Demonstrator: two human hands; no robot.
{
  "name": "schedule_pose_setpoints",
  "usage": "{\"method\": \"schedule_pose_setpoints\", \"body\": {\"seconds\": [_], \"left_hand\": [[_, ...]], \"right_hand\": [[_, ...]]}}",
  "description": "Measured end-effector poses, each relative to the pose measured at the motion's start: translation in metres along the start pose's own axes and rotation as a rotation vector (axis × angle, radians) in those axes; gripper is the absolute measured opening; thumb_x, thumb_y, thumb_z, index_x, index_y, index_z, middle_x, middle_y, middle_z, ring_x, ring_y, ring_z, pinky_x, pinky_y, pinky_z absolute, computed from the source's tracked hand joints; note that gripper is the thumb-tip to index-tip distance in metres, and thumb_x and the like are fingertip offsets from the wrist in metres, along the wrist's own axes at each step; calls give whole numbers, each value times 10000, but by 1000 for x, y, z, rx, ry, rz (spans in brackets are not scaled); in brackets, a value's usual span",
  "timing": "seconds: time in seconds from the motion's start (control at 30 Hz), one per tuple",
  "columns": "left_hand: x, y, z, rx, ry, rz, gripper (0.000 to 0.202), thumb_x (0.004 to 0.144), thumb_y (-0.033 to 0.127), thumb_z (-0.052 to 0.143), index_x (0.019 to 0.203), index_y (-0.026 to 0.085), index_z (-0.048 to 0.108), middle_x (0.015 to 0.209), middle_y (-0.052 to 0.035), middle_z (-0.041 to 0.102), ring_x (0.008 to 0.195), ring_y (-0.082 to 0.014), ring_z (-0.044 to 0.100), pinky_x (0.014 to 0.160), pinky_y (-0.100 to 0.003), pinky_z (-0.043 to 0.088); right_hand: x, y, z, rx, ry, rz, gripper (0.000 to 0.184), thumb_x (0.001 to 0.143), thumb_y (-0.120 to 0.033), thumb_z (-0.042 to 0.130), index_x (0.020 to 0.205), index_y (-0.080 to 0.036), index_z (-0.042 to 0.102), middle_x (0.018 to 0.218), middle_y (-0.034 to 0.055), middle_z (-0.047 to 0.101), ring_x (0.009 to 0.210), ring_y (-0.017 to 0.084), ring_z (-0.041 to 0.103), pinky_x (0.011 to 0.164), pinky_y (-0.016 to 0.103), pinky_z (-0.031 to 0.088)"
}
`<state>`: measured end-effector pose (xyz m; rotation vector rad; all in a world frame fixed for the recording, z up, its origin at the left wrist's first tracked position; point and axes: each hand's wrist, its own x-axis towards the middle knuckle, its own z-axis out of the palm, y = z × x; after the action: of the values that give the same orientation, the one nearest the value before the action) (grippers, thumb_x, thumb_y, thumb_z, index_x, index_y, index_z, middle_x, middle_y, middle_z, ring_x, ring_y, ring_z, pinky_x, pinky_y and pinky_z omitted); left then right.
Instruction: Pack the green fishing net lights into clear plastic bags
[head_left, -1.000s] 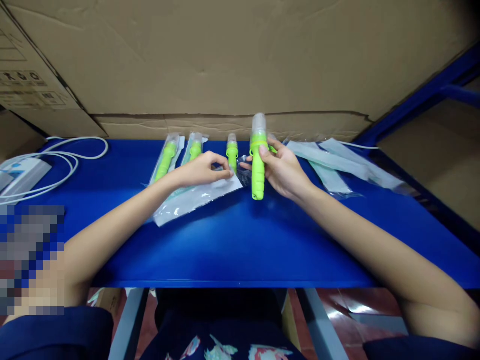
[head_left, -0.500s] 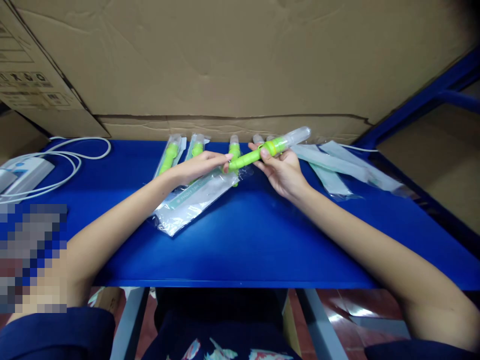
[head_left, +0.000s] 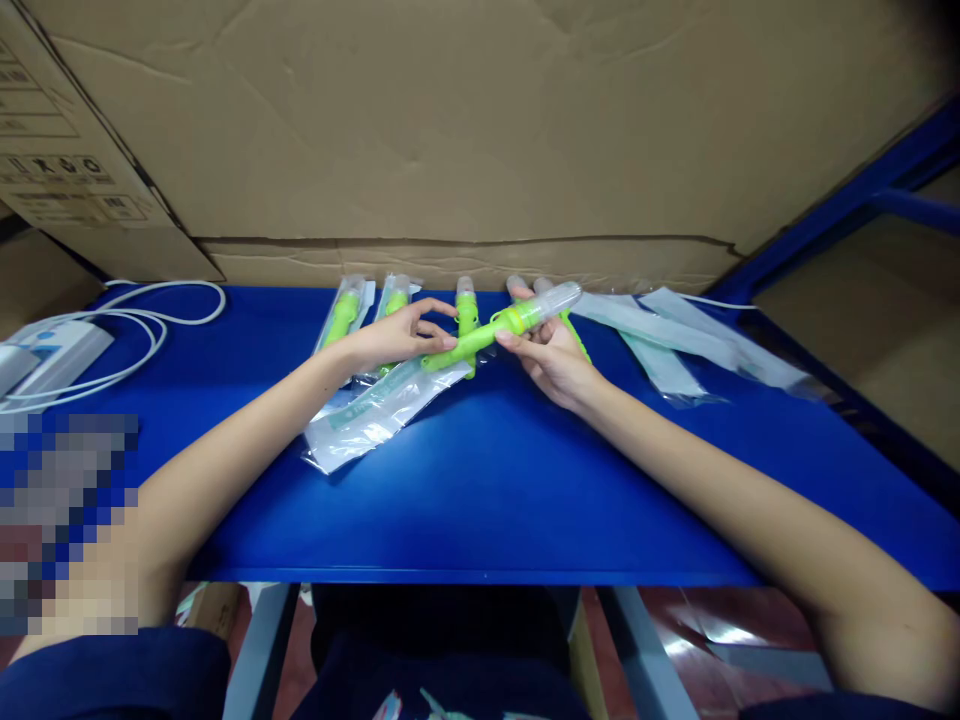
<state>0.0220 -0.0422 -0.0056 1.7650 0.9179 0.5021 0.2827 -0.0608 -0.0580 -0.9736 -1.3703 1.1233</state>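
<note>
A lime-green tube with a clear cap is held aslant above the table, its capped end up to the right. My right hand grips it near the cap, thumb in front. My left hand is at its lower left end, fingers apart, one fingertip touching the green part. Beneath that end lies a clear-and-white plastic pouch. Behind the held tube stands out another capped green tube. Two more tubes, one in a pouch and one in a second pouch, lie left of it.
Flat white-and-green pouches lie at the right of the blue table. More clear caps show behind my right hand. A white device with a coiled cable sits at the left. Cardboard walls the back.
The held tube has moved left and slightly down in the view. My left fingers have spread from their pinch at its end. More of the green parts behind my right hand shows.
</note>
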Motion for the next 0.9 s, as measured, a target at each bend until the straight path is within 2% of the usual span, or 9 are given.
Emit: {"method": "schedule_pose_setpoints", "body": {"seconds": [0.1,0.2,0.27,0.33,0.47,0.57,0.63,0.73,0.9], "left_hand": [[-2,6,3,45,32,-26,531,964,408,687,1416,194,509,1120,-130,816,908,-196,785,739,-281,566],[-7,15,1,153,40,-42,471,1050,507,533,1386,180,578,1017,-112,798,739,-183,734,599,-281,496],[-10,18,-2,203,-34,-38,500,1066,556,466,1376,192,611,982,-103,777,670,-175,696,524,-286,423],[-13,18,-7,168,-161,-11,517,1019,516,577,1450,232,567,1061,-102,780,756,-183,731,567,-276,460],[-15,11,-14,-53,-324,32,818,888,356,783,1604,289,394,1246,-120,765,1026,-201,758,789,-266,555],[-15,6,-17,-309,-330,-42,822,911,414,765,1628,281,386,1249,-122,751,948,-177,752,759,-251,554],[-14,4,-19,-398,-345,-58,904,859,348,816,1643,292,370,1256,-106,746,943,-164,746,757,-238,549],[-13,3,-19,-315,-354,-6,1053,784,209,886,1664,301,315,1192,-83,761,1047,-178,735,794,-229,532],[-9,1,-15,-205,-224,-53,892,827,203,861,1594,250,408,1195,-94,766,999,-161,736,891,-277,527]], "right_hand": [[0,-5,0,83,68,39,1001,652,-492,969,1515,-417,468,1329,11,688,1194,211,704,1054,382,625],[1,-5,-2,110,73,79,936,697,-559,944,1500,-388,496,1219,22,723,1094,221,730,945,378,654],[1,-3,-4,103,46,79,923,697,-563,950,1485,-367,512,1172,30,737,1063,232,738,934,393,655],[0,-1,-4,98,30,73,941,693,-562,960,1485,-369,491,1150,28,747,1069,242,745,952,415,653],[-3,-3,-1,154,57,74,1000,663,-519,991,1473,-411,414,1206,-5,744,1120,234,752,1030,439,630],[-5,-9,1,226,75,102,949,680,-499,991,1420,-404,405,1180,-12,756,1122,222,755,1048,431,623],[-5,-11,2,254,89,100,910,677,-485,997,1374,-405,419,1166,-22,759,1120,215,753,1026,412,633],[-4,-11,2,257,116,73,911,636,-452,1020,1345,-417,448,1169,-39,746,1094,197,749,976,373,655],[-1,-8,-2,188,111,40,867,658,-534,988,1344,-412,472,1223,-20,728,1059,189,745,875,325,664]]}}
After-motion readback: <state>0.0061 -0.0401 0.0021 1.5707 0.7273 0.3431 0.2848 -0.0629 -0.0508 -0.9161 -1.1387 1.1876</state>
